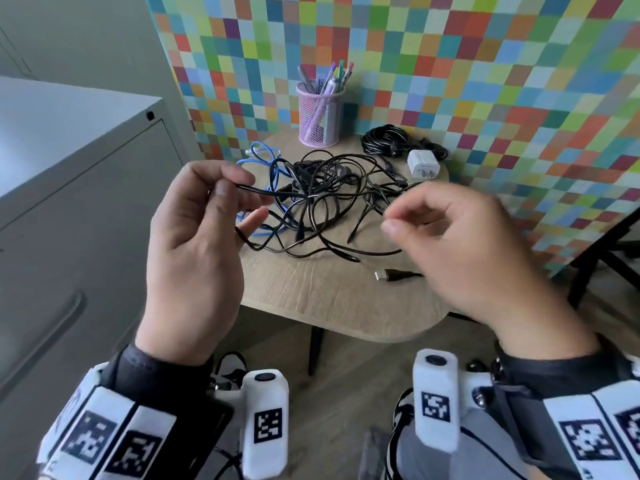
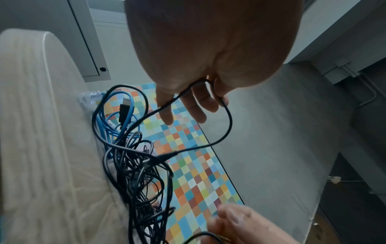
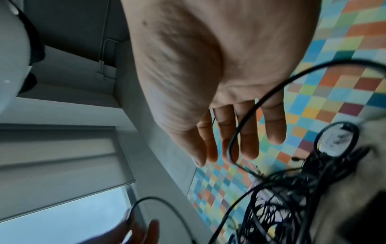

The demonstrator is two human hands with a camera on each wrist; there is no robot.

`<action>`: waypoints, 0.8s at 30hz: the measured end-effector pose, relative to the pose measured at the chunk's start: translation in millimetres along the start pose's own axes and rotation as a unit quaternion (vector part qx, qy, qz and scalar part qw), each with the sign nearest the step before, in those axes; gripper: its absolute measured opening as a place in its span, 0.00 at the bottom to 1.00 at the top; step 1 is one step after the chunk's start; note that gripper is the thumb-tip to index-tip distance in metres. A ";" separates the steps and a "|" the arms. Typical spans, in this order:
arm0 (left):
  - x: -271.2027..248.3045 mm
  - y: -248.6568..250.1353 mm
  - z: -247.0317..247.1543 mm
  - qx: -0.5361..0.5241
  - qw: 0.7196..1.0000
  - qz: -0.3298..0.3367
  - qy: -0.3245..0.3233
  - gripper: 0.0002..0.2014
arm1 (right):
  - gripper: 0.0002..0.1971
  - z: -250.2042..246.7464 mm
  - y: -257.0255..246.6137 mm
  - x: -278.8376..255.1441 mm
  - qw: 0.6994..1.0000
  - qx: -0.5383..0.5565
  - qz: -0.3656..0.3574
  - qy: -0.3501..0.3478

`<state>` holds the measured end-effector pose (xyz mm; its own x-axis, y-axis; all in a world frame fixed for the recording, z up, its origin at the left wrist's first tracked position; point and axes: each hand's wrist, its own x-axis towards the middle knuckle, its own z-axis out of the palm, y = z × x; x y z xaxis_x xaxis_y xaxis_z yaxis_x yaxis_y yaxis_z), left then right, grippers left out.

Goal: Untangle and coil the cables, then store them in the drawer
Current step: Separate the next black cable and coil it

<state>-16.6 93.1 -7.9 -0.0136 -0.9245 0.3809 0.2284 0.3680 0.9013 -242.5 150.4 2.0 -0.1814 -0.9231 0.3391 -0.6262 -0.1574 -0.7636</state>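
A tangle of thin black cables lies on the small wooden table, also seen in the left wrist view and the right wrist view. A blue network cable is caught in its left side. My left hand is raised over the table's left edge and pinches a loop of black cable between thumb and fingers. My right hand hovers blurred over the right side with relaxed fingers. A black cable crosses in front of them, and I see no grip on it. A USB plug lies near the front.
A coiled black cable and a white charger lie at the back right. A pink mesh pen cup stands at the back. A grey drawer cabinet stands to the left, its drawers closed. A checkered panel backs the table.
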 end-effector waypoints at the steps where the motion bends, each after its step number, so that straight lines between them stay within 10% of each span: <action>1: -0.9 0.7 1.5 -0.006 1.000 0.003 0.001 0.12 | 0.07 6.9 0.3 -1.1 1.000 0.002 0.005 -0.031; 6: -3.4 5.0 5.1 -0.022 1.000 0.017 0.003 0.12 | 0.25 35.9 -1.4 -11.3 0.985 -0.041 0.025 -0.166; 12: -3.9 6.3 3.6 -0.032 0.999 0.010 0.005 0.13 | 0.22 47.9 -0.1 -10.4 0.982 -0.004 0.051 -0.183; 24: -3.2 -0.5 -7.1 0.178 0.980 0.026 -0.081 0.23 | 0.16 35.9 9.1 5.4 0.947 0.318 0.028 0.045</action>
<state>-9.8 95.1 -11.0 -0.1729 -0.8864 0.4295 -0.1216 0.4519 0.8837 -222.0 131.4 -22.8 -0.2833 -0.9068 0.3123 -0.0354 -0.3155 -0.9483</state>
